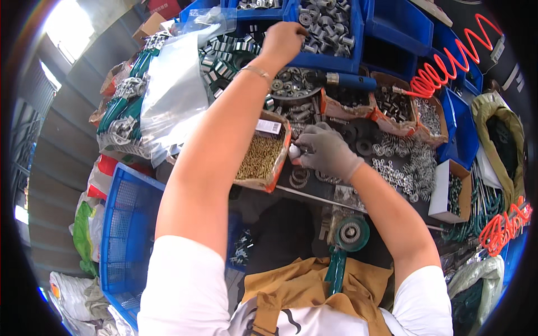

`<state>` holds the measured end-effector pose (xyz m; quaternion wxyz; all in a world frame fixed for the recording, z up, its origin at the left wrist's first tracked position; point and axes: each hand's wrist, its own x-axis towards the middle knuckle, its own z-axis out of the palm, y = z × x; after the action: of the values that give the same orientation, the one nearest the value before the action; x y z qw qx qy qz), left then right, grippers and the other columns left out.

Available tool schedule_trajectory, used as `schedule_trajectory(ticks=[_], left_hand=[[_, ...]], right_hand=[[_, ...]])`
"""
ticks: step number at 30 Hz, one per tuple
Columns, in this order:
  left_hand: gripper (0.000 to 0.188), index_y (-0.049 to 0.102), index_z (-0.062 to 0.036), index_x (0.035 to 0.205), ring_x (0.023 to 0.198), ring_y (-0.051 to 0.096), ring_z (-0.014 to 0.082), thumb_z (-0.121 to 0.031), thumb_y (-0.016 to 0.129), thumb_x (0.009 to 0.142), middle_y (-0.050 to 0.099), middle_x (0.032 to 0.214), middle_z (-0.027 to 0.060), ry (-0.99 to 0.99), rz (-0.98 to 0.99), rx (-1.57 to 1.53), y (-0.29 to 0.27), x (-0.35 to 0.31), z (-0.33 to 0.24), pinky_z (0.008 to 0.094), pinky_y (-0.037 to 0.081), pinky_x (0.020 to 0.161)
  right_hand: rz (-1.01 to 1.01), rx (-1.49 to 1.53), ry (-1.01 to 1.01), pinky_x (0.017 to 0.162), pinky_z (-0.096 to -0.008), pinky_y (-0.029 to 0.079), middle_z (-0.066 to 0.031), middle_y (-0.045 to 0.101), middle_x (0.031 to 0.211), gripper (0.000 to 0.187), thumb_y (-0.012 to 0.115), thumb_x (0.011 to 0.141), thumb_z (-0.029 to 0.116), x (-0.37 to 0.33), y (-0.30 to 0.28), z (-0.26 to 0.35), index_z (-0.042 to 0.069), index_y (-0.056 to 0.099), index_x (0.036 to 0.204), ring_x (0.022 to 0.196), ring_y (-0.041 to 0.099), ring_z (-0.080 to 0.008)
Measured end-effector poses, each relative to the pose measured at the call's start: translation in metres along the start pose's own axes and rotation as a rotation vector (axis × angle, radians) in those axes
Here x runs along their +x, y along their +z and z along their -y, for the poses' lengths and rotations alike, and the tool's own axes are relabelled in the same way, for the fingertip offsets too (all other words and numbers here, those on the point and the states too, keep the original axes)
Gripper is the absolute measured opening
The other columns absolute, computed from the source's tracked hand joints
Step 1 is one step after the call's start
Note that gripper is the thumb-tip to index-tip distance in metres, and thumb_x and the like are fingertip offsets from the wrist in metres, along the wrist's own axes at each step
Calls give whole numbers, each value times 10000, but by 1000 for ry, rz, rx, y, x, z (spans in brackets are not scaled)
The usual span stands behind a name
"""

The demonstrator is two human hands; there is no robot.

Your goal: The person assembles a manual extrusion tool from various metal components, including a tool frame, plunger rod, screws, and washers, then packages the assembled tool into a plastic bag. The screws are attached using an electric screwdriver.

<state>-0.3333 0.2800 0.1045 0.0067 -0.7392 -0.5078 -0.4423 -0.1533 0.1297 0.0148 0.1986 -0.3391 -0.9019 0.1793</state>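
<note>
Right of the brass-filled box (pixel 282 154), the right hand (pixel 327 150) pinches 1 pale part (pixel 294 151) — beyond that box hangs the left hand (pixel 283 43), grip unclear.

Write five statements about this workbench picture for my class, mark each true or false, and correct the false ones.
1. The bare left hand is at a blue bin of metal parts. True.
2. Both hands are bare. False: the right hand wears a grey glove.
3. A box of small brass-coloured pieces sits left of the right hand. True.
4. A green hose coils at upper right. False: the coiled hose is red.
5. The sleeves are black. False: the sleeves are white.
</note>
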Motion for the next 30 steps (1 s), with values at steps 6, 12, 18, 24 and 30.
schedule_trajectory(ticks=[6,12,18,24,30], left_hand=[[183,729,-29,879,921,674,354,-143,592,836,695,940,199,-99,211,423,60,24,17,424,545,816],[190,725,-34,913,922,677,349,-103,569,829,701,942,183,-118,210,442,58,28,3,419,551,800],[346,610,-50,1172,836,672,274,-160,630,845,673,998,163,-226,169,-661,-7,-11,-24,365,534,765],[392,622,-105,1089,868,544,265,-52,775,732,523,1061,107,158,150,-258,-65,-207,-143,313,477,818],[608,517,13,1178,1094,581,335,50,797,640,580,1222,197,-29,52,-453,-54,-290,-180,378,484,912]], right_hand=[[-170,484,367,708,-321,518,-133,658,989,332,718,799,136,-23,-39,32,34,557,1071,803,663,-236],[-382,839,481,689,-236,480,-44,621,940,300,706,782,-7,-63,-55,30,20,542,1032,807,564,-61],[-564,357,353,718,-294,500,-91,628,941,371,703,731,-63,-99,-59,35,45,544,1049,847,635,-197],[-715,-305,-36,836,-392,499,-98,636,990,476,675,627,-94,-125,-63,40,74,552,1056,926,623,-320],[-670,-481,-152,780,-378,528,-85,655,1044,366,706,706,-25,-147,-60,64,90,582,1031,953,631,-291]])
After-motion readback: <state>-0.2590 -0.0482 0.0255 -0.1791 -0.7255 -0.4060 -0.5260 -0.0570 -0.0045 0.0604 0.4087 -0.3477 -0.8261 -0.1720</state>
